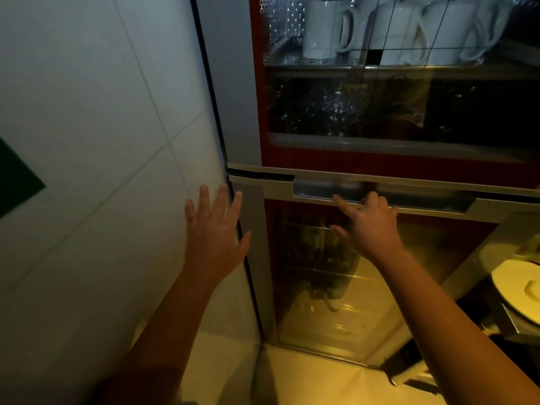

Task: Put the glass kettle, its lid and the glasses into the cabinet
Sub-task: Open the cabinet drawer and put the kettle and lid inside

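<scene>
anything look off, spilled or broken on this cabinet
Nothing stands out: the glass of the cabinet looks whole, the white mugs stand on the upper shelf, no spill shows. The right hand hooks the lower handle.

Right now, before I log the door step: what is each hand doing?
Left hand: open, holding nothing.
Right hand: at the handle; grip cannot be told.

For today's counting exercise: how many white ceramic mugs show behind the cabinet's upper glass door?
3, side by side on the top shelf: left white ceramic mug, middle mug, right mug. Overlap and glare may hide others.
</scene>
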